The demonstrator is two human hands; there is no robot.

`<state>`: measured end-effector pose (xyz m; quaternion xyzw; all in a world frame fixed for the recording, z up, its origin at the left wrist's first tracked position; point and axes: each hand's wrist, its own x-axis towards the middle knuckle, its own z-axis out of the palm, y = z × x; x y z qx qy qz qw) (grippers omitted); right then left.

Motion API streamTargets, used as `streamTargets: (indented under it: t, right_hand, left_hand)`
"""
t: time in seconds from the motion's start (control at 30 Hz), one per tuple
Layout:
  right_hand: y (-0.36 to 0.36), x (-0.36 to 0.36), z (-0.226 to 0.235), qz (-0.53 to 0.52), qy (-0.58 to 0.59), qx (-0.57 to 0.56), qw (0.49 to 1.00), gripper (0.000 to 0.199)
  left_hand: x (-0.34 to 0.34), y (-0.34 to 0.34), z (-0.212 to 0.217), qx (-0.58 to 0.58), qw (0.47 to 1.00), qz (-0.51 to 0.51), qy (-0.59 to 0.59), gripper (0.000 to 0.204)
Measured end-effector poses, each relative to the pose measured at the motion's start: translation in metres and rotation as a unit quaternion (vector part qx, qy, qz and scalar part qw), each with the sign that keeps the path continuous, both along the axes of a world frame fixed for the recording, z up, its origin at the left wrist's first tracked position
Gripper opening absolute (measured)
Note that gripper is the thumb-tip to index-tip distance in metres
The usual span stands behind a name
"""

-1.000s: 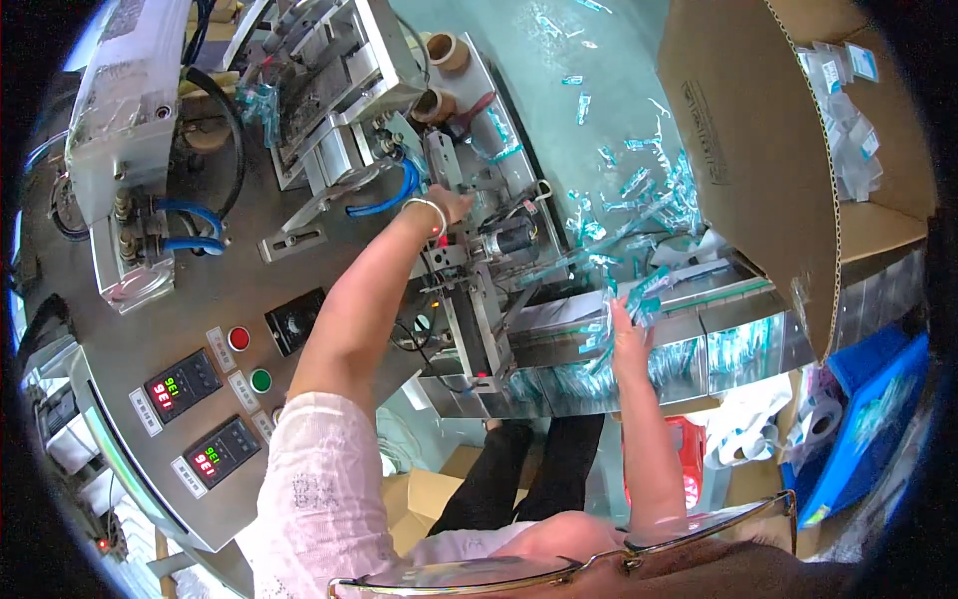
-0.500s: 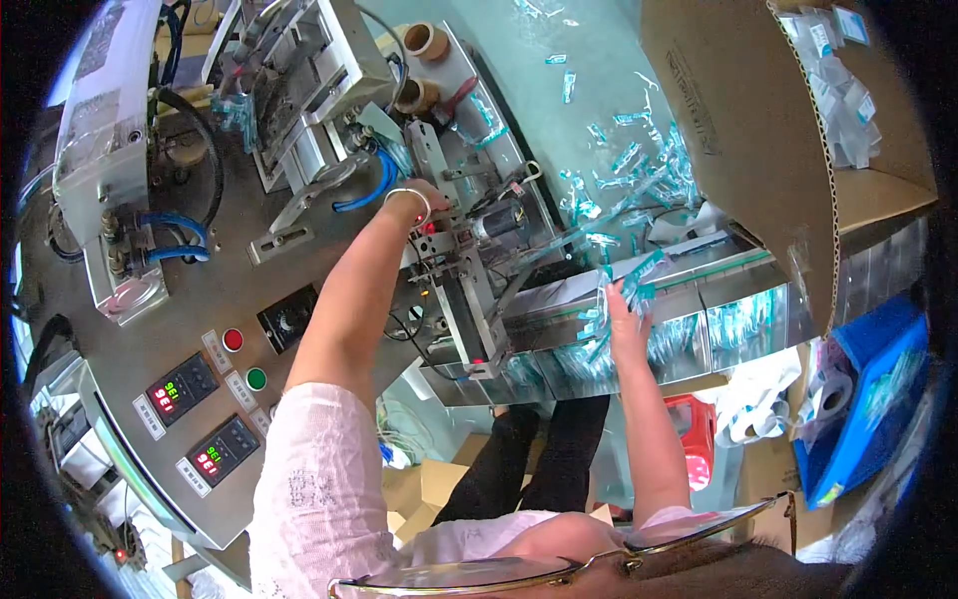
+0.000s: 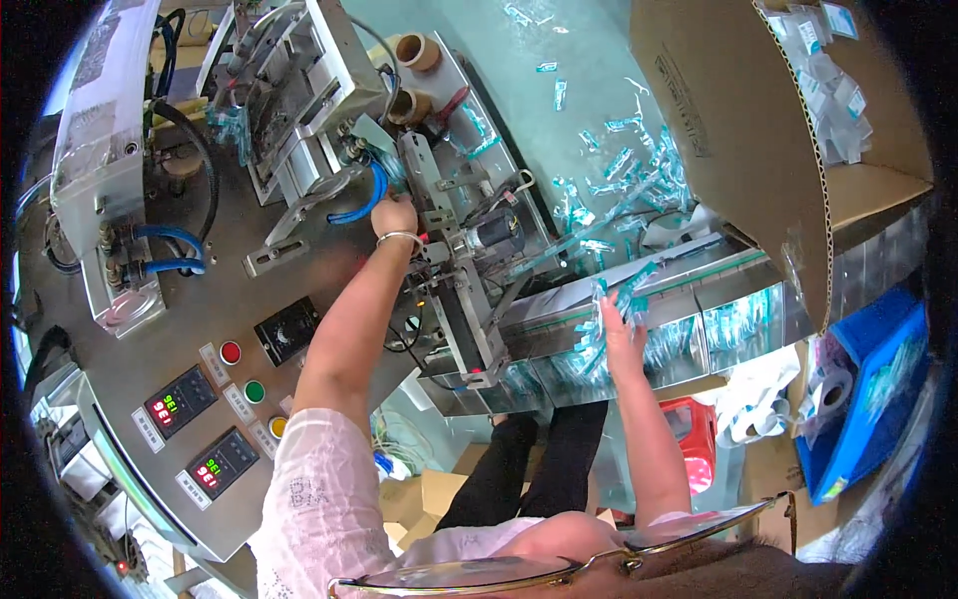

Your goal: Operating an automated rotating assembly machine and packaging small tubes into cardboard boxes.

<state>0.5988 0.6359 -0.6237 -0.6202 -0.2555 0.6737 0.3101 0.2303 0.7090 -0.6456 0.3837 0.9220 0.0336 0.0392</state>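
My left hand (image 3: 395, 215), with a pale bracelet at its wrist, is over the machine between a blue hose (image 3: 371, 198) and a metal rail (image 3: 427, 178). Its fingers look curled, and whatever they might hold is hidden. My right hand (image 3: 623, 339) is closed around a bunch of small clear packets (image 3: 631, 296) printed in teal. It holds them above a metal trough (image 3: 519, 401), where many similar packets (image 3: 671, 344) stand packed in rows. Just right of my left hand sits a dark cylindrical motor (image 3: 496, 235).
Loose teal packets (image 3: 639, 170) lie heaped beyond the trough. A large cardboard box (image 3: 723, 130) with clear pieces inside stands at the right. The machine panel carries a red button (image 3: 231, 352), a green button (image 3: 253, 391) and lit displays (image 3: 180, 394). A blue bin (image 3: 868, 399) is at lower right.
My left hand has drawn back from over the rail, leftward toward the blue hose. My right hand stays above the trough with the packets. The whole view has shifted slightly.
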Motion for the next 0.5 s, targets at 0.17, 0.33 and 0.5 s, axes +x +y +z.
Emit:
streamTargets:
  t: [0.17, 0.33, 0.5]
  right_hand:
    - [0.002, -0.008, 0.003, -0.017, -0.012, 0.023, 1.000, 0.013]
    - [-0.002, -0.009, -0.002, 0.017, -0.027, 0.043, 0.999, 0.013]
    - [-0.006, -0.014, -0.003, 0.019, -0.015, 0.016, 1.000, 0.012]
  left_hand:
    - [-0.005, 0.008, -0.011, 0.026, 0.999, -0.012, 0.029, 0.019]
    - [-0.013, 0.023, -0.034, 0.076, 0.993, 0.024, 0.088, 0.035]
    - [-0.024, 0.052, -0.055, 0.253, 0.957, 0.128, 0.054, 0.016]
